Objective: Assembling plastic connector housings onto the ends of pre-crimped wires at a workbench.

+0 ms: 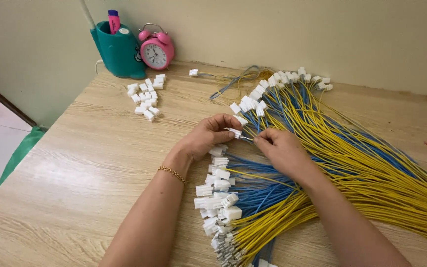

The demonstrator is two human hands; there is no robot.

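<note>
My left hand pinches a small white plastic connector between thumb and fingers at the middle of the wooden table. My right hand is just to its right, fingertips closed on thin wire ends that meet the connector. Under both hands lies a big fan of yellow and blue wires. Wires at the top and lower left end in white connectors. A gold bracelet circles my left wrist.
A loose heap of white connectors lies at the back left. Behind it stand a teal pen holder with a pink marker and a pink alarm clock against the wall. A single wired connector lies near the wall.
</note>
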